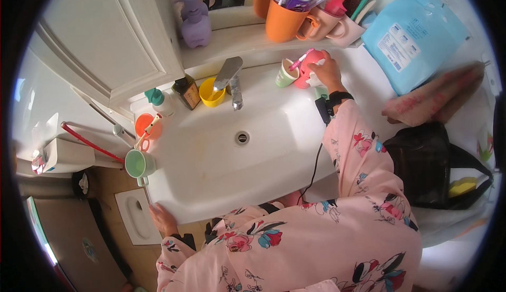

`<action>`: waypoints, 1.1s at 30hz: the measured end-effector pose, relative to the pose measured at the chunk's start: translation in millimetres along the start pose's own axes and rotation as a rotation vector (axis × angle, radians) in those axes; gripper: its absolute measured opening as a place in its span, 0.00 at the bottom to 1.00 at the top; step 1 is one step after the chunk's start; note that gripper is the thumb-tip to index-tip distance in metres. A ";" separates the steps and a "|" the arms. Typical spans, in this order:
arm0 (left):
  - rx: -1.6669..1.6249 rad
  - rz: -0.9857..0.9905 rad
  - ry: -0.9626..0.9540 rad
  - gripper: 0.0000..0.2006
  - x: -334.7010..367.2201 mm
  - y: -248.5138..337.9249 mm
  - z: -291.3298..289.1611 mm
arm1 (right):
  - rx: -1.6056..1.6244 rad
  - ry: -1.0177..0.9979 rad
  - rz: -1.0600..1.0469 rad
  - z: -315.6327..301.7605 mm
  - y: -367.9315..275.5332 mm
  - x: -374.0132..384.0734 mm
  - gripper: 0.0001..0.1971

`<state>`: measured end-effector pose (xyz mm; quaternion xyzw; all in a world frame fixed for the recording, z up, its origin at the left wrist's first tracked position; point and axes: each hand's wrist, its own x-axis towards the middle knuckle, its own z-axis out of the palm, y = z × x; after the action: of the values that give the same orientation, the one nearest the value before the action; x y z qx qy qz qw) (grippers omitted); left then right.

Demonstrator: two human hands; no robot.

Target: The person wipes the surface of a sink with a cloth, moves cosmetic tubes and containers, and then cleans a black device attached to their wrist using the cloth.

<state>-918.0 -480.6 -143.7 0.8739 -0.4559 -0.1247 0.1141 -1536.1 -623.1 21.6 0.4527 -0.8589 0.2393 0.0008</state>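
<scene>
At the back right corner of the sink [211,186], my right hand [328,75] is closed on a coral-pink cup [313,57]. Something white shows under its fingers, too covered to name. Touching the pink cup on its left is a pale green and white cup [286,75], with a pink toothbrush [296,64] leaning by its rim. A small light green item is partly hidden below my right wrist. My left hand [164,220] rests on the front left rim of the sink, holding nothing, its fingers stretched out.
A chrome faucet [235,84] rises behind the drain. Yellow [212,93], orange [148,127] and mint-green cups [139,164] line the left side. A mug of toiletries [284,22] stands on the ledge. A blue pack [414,42], brown cloth [432,100] and black bag [419,165] lie right.
</scene>
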 end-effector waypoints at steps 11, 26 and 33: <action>0.003 0.000 0.048 0.23 1.6 -4.3 6.6 | -0.033 -0.110 0.037 16.9 18.5 -3.0 0.38; 0.043 -0.066 -0.007 0.24 -0.1 4.1 -1.3 | 0.082 -0.028 0.046 13.2 32.0 14.0 0.40; 0.061 -0.049 0.006 0.23 3.4 -0.8 3.3 | 0.012 -0.041 0.065 11.1 29.3 19.2 0.41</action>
<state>-916.5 -483.2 -147.4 0.8882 -0.4377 -0.1109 0.0854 -1567.9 -628.7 3.9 0.4292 -0.8717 0.2348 -0.0273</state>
